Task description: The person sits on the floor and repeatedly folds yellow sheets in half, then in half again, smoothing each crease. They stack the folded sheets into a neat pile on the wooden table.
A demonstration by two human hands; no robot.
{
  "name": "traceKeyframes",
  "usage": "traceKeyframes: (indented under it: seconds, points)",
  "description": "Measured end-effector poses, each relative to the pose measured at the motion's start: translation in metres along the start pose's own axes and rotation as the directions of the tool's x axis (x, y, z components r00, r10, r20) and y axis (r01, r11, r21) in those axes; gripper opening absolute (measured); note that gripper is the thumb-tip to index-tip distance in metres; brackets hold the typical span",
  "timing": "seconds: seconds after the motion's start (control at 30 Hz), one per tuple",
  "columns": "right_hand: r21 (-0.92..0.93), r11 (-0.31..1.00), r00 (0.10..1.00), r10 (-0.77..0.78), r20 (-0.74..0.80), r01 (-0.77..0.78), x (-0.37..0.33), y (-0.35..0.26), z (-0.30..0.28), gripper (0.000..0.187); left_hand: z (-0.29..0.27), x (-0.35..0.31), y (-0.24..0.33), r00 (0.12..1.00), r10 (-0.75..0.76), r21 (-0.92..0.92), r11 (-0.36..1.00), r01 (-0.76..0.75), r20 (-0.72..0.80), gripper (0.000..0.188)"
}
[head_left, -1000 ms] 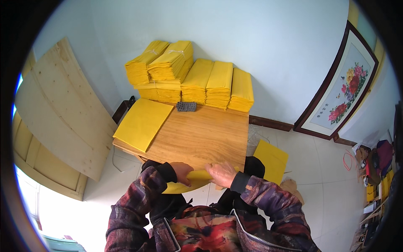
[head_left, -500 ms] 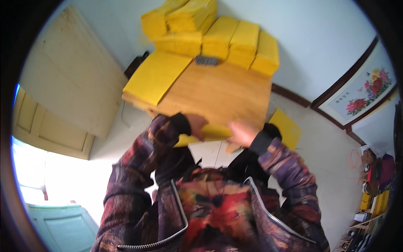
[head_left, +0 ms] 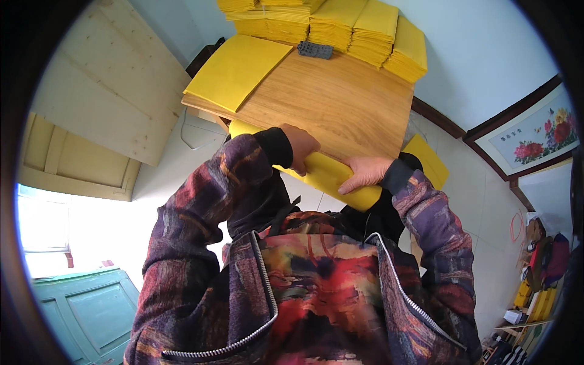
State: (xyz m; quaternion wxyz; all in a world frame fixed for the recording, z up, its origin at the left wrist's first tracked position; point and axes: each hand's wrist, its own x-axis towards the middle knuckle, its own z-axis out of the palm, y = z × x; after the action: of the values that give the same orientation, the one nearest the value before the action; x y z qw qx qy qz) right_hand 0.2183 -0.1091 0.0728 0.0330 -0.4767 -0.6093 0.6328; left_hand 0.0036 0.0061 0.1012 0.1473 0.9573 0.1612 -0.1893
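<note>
A curved yellow piece of paper (head_left: 328, 172), perhaps several layers thick, lies across my lap at the table's near edge. My left hand (head_left: 299, 147) grips it from above, fingers curled over its upper side. My right hand (head_left: 367, 173) holds its right part, thumb lying on the yellow surface and the other fingers partly hidden. Beyond my hands is the wooden table (head_left: 340, 100). A flat yellow sheet pile (head_left: 240, 70) lies on its left side, and a dark grey, textured block (head_left: 314, 50) rests near its back.
Tall stacks of yellow paper (head_left: 337, 24) line the table's back edge. Another yellow sheet (head_left: 427, 159) is low down beyond the table's right side. A pale wooden board (head_left: 109, 79) leans at the left, and a framed flower picture (head_left: 529, 143) stands at the right.
The yellow paper has come up from the table's near edge and now shows as a curved piece over my lap. Both hands have a clear hold on it, and my view has tilted down.
</note>
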Motion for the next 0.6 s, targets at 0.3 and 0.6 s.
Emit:
traceKeyframes:
  seconds: [0.3, 0.6]
  points:
    - [-0.611, 0.741, 0.832, -0.132, -0.539, -0.279, 0.007, 0.000, 0.015, 0.068, -0.001, 0.002, -0.015, 0.992, 0.043, -0.233, 0.972, -0.015, 0.118, 0.049]
    - [-0.553, 0.806, 0.892, -0.071, -0.446, -0.212, 0.007, -0.002, 0.017, 0.067, 0.004, 0.001, -0.018, 0.968, 0.081, -0.388, 0.922, 0.018, 0.237, 0.047]
